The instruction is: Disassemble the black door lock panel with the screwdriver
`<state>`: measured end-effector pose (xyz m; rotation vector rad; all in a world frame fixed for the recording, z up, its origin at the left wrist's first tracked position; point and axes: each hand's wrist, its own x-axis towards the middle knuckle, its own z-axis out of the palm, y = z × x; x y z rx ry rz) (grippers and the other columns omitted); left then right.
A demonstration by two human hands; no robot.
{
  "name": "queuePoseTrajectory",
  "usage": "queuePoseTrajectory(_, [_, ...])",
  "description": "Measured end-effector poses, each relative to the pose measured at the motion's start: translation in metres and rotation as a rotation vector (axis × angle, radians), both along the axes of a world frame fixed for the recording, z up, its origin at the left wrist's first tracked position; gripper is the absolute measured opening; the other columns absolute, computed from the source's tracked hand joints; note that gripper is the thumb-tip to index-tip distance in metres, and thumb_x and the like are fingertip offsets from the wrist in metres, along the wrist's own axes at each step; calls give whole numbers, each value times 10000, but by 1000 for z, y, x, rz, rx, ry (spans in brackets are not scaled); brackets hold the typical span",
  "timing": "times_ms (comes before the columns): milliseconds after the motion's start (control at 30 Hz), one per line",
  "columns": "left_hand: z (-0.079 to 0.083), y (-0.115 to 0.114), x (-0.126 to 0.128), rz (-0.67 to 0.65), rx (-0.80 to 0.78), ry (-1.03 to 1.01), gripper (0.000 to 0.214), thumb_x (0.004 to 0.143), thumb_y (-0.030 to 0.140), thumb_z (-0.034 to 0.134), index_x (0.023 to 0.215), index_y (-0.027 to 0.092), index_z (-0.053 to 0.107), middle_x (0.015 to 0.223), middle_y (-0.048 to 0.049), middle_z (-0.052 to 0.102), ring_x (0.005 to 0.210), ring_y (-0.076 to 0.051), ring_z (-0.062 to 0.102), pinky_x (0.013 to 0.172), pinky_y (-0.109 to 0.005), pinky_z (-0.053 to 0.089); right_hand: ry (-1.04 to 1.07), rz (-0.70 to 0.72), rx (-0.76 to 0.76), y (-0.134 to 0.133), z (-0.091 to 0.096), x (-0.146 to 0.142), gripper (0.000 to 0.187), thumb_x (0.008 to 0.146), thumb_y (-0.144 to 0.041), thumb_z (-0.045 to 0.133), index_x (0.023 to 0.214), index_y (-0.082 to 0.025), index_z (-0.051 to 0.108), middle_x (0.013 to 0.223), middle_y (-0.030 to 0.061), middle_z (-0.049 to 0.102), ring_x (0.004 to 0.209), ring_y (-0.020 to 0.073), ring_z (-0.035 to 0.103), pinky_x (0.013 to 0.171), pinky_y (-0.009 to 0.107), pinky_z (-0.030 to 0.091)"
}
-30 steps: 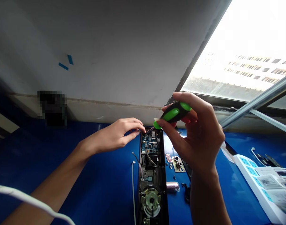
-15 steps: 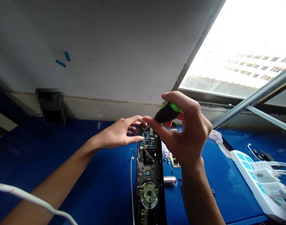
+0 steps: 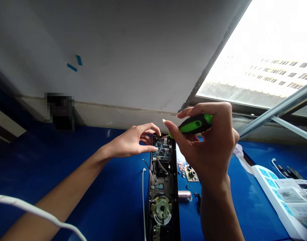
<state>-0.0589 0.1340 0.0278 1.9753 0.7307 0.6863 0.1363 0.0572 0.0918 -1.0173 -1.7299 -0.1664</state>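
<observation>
A green and black screwdriver [image 3: 193,125] lies tilted in my right hand [image 3: 206,140], its handle between thumb and fingers. The shaft slants down left to the top of a blue circuit board [image 3: 164,154]. That board sits at the far end of a long, open black device housing [image 3: 177,201], with wires and a round metal part [image 3: 162,208] further down. My left hand [image 3: 133,140] grips the housing's upper left edge, thumb by the board and index finger near the screwdriver's tip. The exact contact of the tip is too small to make out.
Right of the housing lie a small board [image 3: 192,174], a red board [image 3: 181,166], loose screws and a pink wrapped cylinder [image 3: 185,196]. A white power strip [image 3: 274,197] with plugs stands further right. White cables [image 3: 143,201] run along the left.
My right hand has tilted the screwdriver lower, its handle swinging to the right, and its thumb has lifted away from the shaft. The left hand keeps its place on the housing. The view has shifted slightly.
</observation>
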Motion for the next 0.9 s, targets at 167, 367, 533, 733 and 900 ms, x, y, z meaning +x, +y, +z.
queuePoseTrajectory(167, [3,-2,0,-9,3,13,401,858,248,766,1227,239,610,1133,-54,703,1053,-211,696,956,-392,581,-101,130,-109,0,3,2,444,876,-75,634,1222,-311,485,1312,80,610,835,188,659,695,368,606])
queuePoseTrajectory(367, [3,-2,0,2,9,10,392,857,272,777,1213,244,617,1148,-52,705,1045,-206,698,950,-389,580,-63,89,-44,2,2,1,384,869,-80,667,1115,-318,492,1103,21,646,662,144,599,589,349,556])
queuePoseTrajectory(533, [1,-1,0,-9,9,8,382,863,273,773,1210,230,618,1145,-59,706,1045,-207,698,953,-387,580,-56,121,-99,1,3,2,463,834,-97,680,1178,-304,450,1274,63,606,701,151,599,620,380,564])
queuePoseTrajectory(733, [0,-1,0,-7,15,5,390,860,276,777,1219,240,627,1157,-57,700,1049,-210,692,956,-389,580,-50,162,-61,1,1,3,475,837,-60,664,1204,-304,487,1233,49,626,778,157,624,641,362,577])
queuePoseTrajectory(900, [-1,0,0,-6,14,-11,385,855,304,785,1205,245,636,1123,-50,700,1039,-225,695,946,-403,588,-66,90,26,1,-1,1,465,809,-68,717,1168,-292,522,1138,23,661,695,131,590,553,324,539])
